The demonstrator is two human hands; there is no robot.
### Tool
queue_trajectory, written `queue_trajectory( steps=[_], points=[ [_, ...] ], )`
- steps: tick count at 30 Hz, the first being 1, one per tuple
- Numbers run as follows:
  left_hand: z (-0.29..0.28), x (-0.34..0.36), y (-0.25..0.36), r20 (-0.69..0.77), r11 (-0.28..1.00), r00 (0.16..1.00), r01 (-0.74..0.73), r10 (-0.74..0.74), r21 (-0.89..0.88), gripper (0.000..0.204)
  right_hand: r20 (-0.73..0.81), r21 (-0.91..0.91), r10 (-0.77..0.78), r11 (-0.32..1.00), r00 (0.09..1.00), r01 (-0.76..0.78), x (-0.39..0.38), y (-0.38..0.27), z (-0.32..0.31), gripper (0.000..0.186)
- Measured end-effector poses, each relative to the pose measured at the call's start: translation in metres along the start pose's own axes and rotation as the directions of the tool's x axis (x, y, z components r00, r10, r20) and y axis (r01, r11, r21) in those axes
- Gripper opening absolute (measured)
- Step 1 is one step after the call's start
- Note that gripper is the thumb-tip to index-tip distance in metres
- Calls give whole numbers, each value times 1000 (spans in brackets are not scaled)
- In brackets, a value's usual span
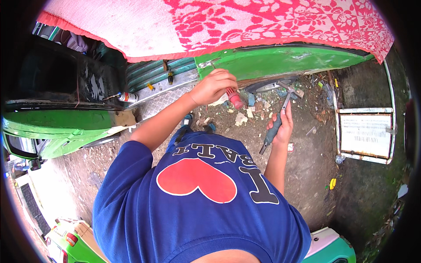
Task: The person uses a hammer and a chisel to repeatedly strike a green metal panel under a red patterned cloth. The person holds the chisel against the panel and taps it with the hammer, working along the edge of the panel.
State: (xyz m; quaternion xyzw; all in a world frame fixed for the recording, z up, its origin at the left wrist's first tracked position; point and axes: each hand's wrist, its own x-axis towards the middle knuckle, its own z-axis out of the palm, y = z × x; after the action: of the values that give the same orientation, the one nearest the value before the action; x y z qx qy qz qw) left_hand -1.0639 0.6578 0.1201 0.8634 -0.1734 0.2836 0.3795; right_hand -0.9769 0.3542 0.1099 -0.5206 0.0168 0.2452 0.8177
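Fingers of the left hand (215,86) are folded closely together around a red-handled tool (234,99), its fat, ribbed grip poking out below the palm; those of the right hand (283,125) are wrapped about a hammer (273,131).

From where I'm standing, the far left is a green car body (52,129), glossy and curved, below a dark panel (94,83) with pale, scraped patches. A white can (128,97) leans over by that panel. Next comes a bumpy metal strip (153,98), its tread pattern raised, with a small yellow piece (151,87) and a stubby black-handled tool (170,78) close to it, beside ridged teal metal (183,65).

In the middle, the red-handled tool sits right in front of a smooth green panel (272,65), scuffed in places; a thin shaft shows above the knuckles, though I can't tell whether its tip touches the paint. Over the panel hangs a pink-and-white flowered cloth (210,26), soft and edged in red. Brittle flakes (240,119) litter the gritty ground below.

Further right, the hammer's metal head points up and away from the person, the rubbery grey grip slanting down through the closed hand. Beyond it stands a white-framed board (366,133), rusty along its edges.
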Motion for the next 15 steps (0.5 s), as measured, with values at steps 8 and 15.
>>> queue_trajectory(
  steps=[8,15],
  points=[
    [8,5,9,128,991,992,-7,-10,136,21,78,-47,17,999,997,-13,0,6,5,58],
    [24,35,1,284,980,958,-14,-45,201,13,50,6,-7,1000,999,7,-4,7,0,58]
  ],
)
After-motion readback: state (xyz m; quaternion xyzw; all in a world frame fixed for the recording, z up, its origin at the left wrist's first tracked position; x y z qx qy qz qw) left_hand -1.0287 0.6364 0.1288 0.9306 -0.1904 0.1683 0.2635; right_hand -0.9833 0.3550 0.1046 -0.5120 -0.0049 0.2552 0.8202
